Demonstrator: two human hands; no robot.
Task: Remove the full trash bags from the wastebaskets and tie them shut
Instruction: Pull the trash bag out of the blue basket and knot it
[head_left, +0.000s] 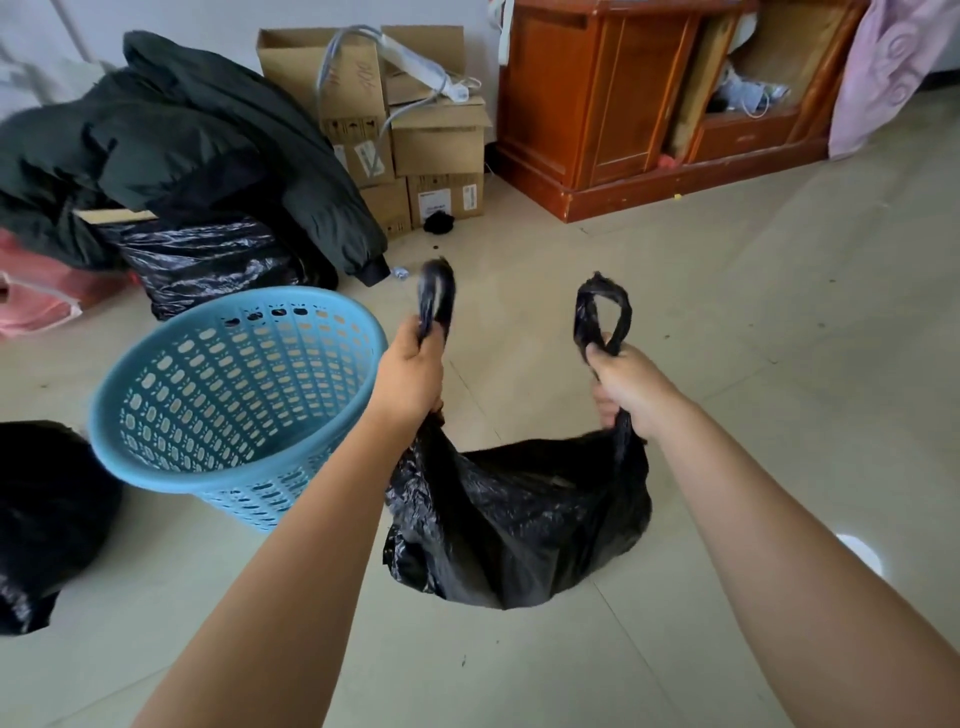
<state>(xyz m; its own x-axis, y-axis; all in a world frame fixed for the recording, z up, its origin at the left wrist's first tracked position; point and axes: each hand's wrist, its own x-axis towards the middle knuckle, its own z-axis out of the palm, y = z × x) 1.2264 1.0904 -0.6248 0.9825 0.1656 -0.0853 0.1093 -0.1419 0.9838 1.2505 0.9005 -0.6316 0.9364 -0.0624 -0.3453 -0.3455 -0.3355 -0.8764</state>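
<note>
Pale tiled floor (753, 322): everything sits on it.
Brown wooden cabinet (623, 104): far back, by the wall.
Big dark puffy coat (171, 135): heaped at the back left, on top of a shiny black sack (208, 260).
Round blue plastic wastebasket (234, 395): on the floor, just beside the left arm. No bag is inside it, and the floor shows through its holes.
Black plastic trash bag (519, 519): out of the wastebasket, sitting on the floor between the two arms. It bulges, and its top is not tied.
Left hand (410, 374): fingers curled tight round the left handle loop (436, 293).
Right hand (628, 389): fingers curled tight round the right handle loop (602, 312). The two loops are held well apart.
Step in hand: I think this is the tying part, since the bag is out and both loops are held up.
Next move: the hands need to come together, cross one loop over the other, tuck it under and pull hard so the knot shuts the top.
</note>
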